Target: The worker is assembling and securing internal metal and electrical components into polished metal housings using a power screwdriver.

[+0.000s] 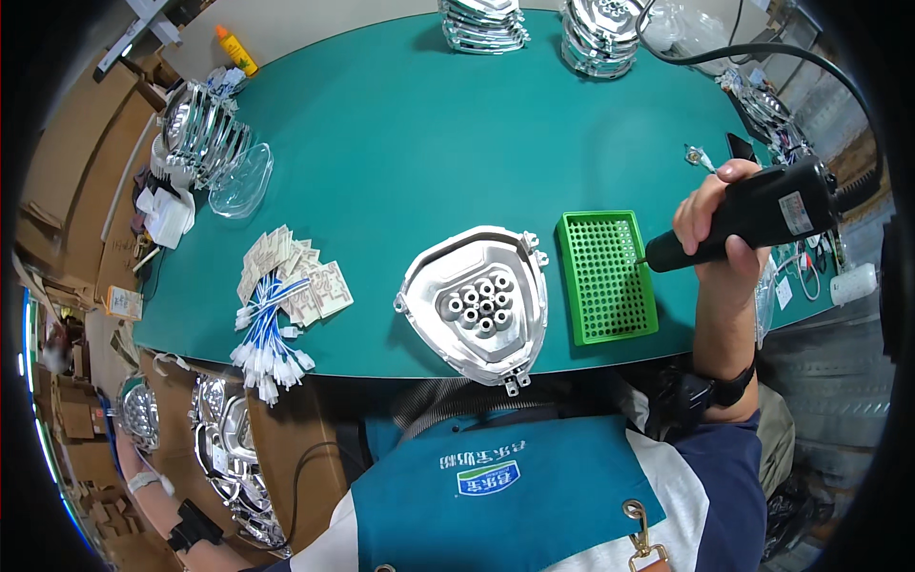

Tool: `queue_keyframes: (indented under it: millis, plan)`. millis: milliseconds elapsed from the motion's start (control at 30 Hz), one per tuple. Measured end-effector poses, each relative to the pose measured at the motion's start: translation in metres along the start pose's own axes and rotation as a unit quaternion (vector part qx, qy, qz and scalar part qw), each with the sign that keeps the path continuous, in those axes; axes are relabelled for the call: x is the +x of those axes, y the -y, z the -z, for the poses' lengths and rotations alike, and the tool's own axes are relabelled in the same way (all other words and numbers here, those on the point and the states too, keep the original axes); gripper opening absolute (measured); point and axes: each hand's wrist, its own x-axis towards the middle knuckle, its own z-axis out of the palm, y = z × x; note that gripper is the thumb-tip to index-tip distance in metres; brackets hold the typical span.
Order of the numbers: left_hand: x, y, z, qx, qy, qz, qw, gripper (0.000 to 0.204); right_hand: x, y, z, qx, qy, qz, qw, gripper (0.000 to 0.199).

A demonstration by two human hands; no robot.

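Note:
My right hand (715, 219) is wrapped round a black corded electric screwdriver (772, 214). The tool lies nearly level, its tip pointing left over the right rim of a green perforated tray (570, 286). On the table in front of me rests a silver metal lamp housing (419, 286), rounded and three-sided, with a cluster of round posts in its middle. Low at the far left, my left hand (129, 453) is closed on another silver housing (140, 410) beside a cardboard box; its fingers are mostly hidden.
A bundle of white-and-blue wired connectors (272, 334) with paper tags lies left of the housing. Stacked housings stand at the back (484, 24) and left (205, 133). More fill the box (229, 439) below the table edge. The screwdriver's cable (762, 50) loops overhead at right.

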Motion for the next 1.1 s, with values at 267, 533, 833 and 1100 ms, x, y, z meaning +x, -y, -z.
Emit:
queue_keyframes:
  millis: [267, 533, 833, 1100]
  plan:
    - [0.023, 0.065, -0.011, 0.103, -0.153, 0.238, 0.954, 0.047, 0.005, 0.000, -0.022, -0.106, -0.188, -0.022, 0.976, 0.043]
    - [0.043, -0.021, -0.081, 0.632, -0.155, -0.065, 0.757, 0.049, 0.003, -0.007, -0.044, -0.311, -0.244, -0.050, 0.917, 0.035]
    - [-0.047, -0.238, -0.388, 0.492, 0.129, -0.525, 0.683, 0.042, -0.004, -0.008, -0.035, -0.252, -0.271, -0.010, 0.929, 0.041]
    - [-0.004, -0.215, -0.451, 0.517, 0.335, -0.529, 0.584, 0.047, -0.008, 0.039, -0.038, -0.160, -0.346, 0.039, 0.924, 0.046]
